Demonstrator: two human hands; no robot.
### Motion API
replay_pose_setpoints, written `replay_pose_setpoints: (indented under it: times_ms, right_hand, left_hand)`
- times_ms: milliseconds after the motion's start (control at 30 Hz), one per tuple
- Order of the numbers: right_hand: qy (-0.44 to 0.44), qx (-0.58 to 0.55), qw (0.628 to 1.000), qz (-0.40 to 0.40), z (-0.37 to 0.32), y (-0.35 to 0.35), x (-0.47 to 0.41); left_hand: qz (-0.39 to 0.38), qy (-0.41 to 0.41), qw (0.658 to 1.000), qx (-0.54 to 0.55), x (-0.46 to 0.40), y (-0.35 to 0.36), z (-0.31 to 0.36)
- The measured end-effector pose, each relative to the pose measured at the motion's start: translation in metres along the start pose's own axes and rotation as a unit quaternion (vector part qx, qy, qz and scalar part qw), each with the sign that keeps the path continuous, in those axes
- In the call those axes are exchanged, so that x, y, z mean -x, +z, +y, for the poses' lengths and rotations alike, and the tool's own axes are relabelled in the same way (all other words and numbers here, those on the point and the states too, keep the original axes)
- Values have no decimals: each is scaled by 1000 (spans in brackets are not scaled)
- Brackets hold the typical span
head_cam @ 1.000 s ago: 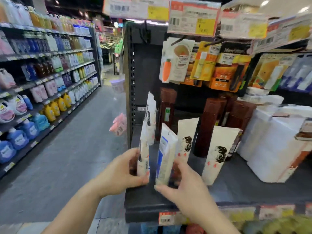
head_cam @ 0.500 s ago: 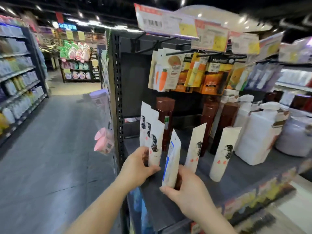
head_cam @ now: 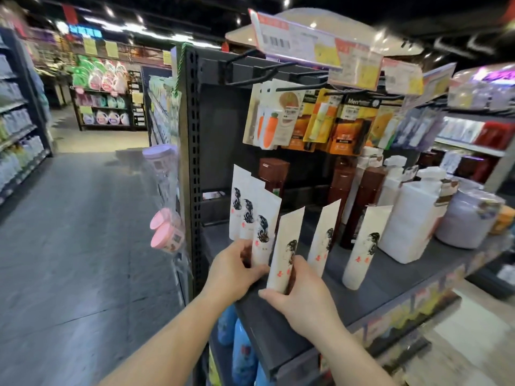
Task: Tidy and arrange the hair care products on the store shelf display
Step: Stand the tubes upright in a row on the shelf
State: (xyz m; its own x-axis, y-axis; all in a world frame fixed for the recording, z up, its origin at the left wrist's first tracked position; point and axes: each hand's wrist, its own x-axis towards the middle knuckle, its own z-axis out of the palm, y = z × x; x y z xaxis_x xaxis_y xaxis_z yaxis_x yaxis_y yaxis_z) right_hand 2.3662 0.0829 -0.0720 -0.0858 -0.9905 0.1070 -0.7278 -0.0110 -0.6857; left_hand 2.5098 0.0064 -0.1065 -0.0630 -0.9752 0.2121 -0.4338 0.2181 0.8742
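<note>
- Right hand (head_cam: 303,296): fingers curled round the foot of a white tube (head_cam: 284,252), thumb on its near face; the tube stands upright on the grey shelf (head_cam: 390,277), close to the shelf's front left corner.
- Left hand (head_cam: 234,270): fingertips closed on the base of the next white tube (head_cam: 264,227), just left of the held tube and touching it.
- Two more white tubes (head_cam: 239,201) stand behind that one, overlapping in a row toward the back panel.
- Tube print: black ink figure above small red characters, too small to read.
- Right of the held tube: two like tubes (head_cam: 324,232) (head_cam: 365,240), each standing apart with bare shelf between.
- Behind the held tube: brown bottles (head_cam: 362,196); farther right, white pump bottles (head_cam: 409,218) and a lilac jar (head_cam: 468,218).
- Above the held tube: hanging carded packs (head_cam: 278,118); one black-and-orange card reads "Men" (head_cam: 359,103). Price tags (head_cam: 298,41) with barcodes and yellow patches, text blurred.
- Shelf front edge below the held tube: open strip of bare grey surface.
- Left of the held tube: perforated upright (head_cam: 192,135), pink tubs (head_cam: 167,229) hung on it, then wide open aisle floor (head_cam: 69,232).
</note>
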Motion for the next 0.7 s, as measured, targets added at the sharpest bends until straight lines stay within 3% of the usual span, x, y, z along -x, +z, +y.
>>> replay_pose_setpoints:
  times_ms: [133,333,533,700]
  right_hand:
    - [8,-32,999,-30,4,-3,2]
    - [13,-14,1000,21,0,7,-2]
    - [3,-17,1000,-18,7,4,0]
    - [6,-8,1000,3,7,8,-5]
  left_hand:
    - [-17,-1,1000,7,-1,-2,-2]
    - [-18,10,1000,6,0,-3,-5]
    - [-27,21,999,22,1,-5,-5]
    - [-25,30,999,21,4,-7,0]
